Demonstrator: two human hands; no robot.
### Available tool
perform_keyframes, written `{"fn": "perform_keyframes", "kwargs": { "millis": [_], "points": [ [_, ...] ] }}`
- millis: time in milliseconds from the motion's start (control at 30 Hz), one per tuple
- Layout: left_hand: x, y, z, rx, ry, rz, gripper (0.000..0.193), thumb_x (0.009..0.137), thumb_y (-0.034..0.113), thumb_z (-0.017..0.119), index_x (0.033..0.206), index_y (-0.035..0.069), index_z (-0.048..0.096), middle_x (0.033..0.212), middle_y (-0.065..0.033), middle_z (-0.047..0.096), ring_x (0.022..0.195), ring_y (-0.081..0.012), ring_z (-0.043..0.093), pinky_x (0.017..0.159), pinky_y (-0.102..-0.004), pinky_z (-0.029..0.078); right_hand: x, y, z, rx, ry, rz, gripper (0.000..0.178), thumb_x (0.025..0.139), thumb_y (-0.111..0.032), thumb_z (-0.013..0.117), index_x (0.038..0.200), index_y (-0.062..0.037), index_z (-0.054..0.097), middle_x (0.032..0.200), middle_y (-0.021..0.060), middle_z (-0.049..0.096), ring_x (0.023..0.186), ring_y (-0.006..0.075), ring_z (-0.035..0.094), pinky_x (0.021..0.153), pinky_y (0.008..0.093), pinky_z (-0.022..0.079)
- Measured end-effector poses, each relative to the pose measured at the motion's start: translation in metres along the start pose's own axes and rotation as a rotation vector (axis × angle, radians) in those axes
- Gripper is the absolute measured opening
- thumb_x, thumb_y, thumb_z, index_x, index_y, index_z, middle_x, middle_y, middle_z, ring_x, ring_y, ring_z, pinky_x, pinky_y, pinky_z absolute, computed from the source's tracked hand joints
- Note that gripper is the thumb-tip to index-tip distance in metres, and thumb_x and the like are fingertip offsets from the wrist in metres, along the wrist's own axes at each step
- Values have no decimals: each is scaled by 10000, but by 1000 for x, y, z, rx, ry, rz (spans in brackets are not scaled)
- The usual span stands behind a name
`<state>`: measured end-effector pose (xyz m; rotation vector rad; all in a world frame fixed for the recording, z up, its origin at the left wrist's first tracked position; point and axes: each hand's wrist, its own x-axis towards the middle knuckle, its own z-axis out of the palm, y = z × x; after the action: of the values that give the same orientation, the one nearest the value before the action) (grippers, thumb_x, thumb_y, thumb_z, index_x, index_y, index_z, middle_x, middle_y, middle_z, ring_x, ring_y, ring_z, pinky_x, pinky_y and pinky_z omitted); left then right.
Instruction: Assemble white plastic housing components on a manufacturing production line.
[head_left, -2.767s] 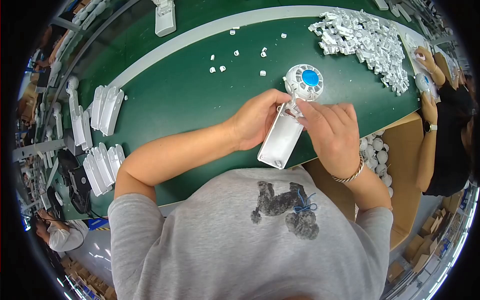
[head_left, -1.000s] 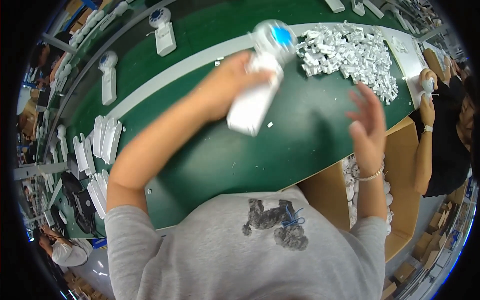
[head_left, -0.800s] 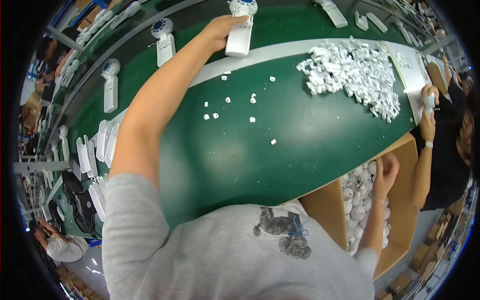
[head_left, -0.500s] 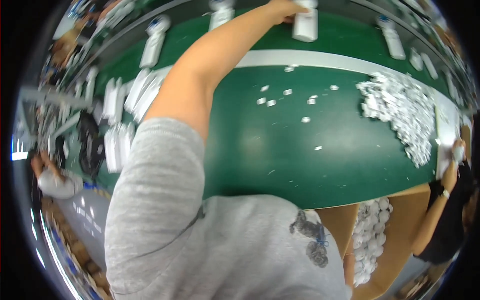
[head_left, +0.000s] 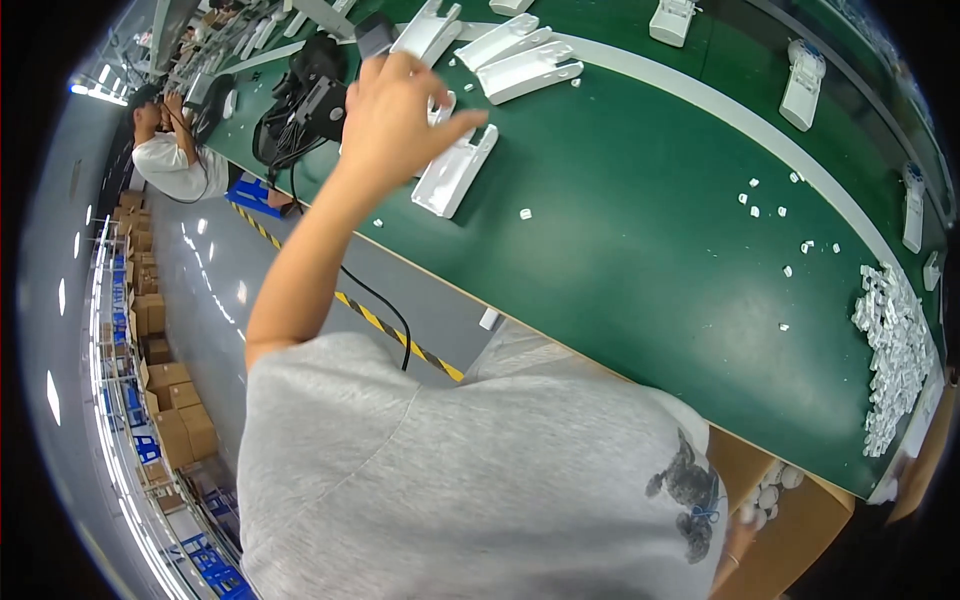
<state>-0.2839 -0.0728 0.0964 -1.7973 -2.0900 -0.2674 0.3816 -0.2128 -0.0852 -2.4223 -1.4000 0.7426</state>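
My left hand (head_left: 395, 122) is held over the far left of the green table, thumb and fingers spread, nothing visibly gripped. Close by its fingers lie long white plastic housings: one nearer (head_left: 456, 176), partly behind the hand, and others farther off (head_left: 528, 70). To the left of the hand is a black device with cables (head_left: 322, 105). My right hand (head_left: 741, 528) is low at the right, blurred and half hidden by my shirt, beside round white parts (head_left: 770, 497) in a cardboard box (head_left: 805, 540). Its fingers cannot be made out.
A heap of small white pieces (head_left: 888, 350) lies at the table's right end, with several scattered ones (head_left: 755, 211) nearby. White assembled units (head_left: 803, 85) stand along the far strip. A person in a white shirt (head_left: 180, 165) sits far left. A black cable (head_left: 385, 300) hangs off the table edge.
My left hand has left the white unit at the far strip and come over to the housings on the left. The view has swung left. My right hand now partly shows by the box.
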Motion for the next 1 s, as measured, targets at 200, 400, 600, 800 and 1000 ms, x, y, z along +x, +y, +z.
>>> {"fn": "perform_keyframes", "kwargs": {
  "millis": [200, 400, 600, 800, 1000],
  "points": [
    [-25, 10, 44, 21, 21, -40, 472, 587, 459, 726, 696, 6, 649, 910, -84, 513, 908, -262, 415, 789, -389, 314, -15, -118, -49, 963, -119, -326, 761, 681, -280, 677, 1280, -3, 299, 1255, 154, 378, 1147, 285, 409, 960, 405, 350],
    [-29, 2, 55, 44, 13, -4, 496, 598, 469, 705, 692, -14, 644, 901, -93, 511, 907, -264, 413, 779, -387, 309, 21, -200, -9, 773, -132, -722, 786, 676, -314, 689, 1265, 18, 289, 1272, 156, 356, 1191, 286, 358, 991, 394, 296],
    [-14, 19, 57, -19, -15, 64, 440, 627, 407, 682, 709, -22, 629, 886, -107, 509, 872, -267, 434, 752, -377, 338, 17, -215, -11, -46, 234, -875, 537, 716, -149, 666, 1172, -19, 413, 1221, 171, 373, 1150, 308, 363, 978, 374, 265],
    [15, 81, 39, -738, -142, 127, 311, 645, 181, 717, 794, -38, 553, 1009, -131, 535, 815, -246, 554, 687, -329, 452, 30, -218, -4, 616, -16, -479, 582, 710, -156, 686, 1200, -5, 412, 1147, 132, 479, 1020, 227, 492, 887, 311, 384],
    [42, 186, 46, -1609, -1207, -3, 340, 743, 119, 670, 1006, -11, 498, 935, -111, 586, 816, -137, 579, 678, -239, 469, 16, -227, -32, 1342, -453, -379, 682, 735, -306, 651, 1241, 49, 361, 1214, 183, 453, 1017, 221, 535, 795, 315, 482]
  ]
}}
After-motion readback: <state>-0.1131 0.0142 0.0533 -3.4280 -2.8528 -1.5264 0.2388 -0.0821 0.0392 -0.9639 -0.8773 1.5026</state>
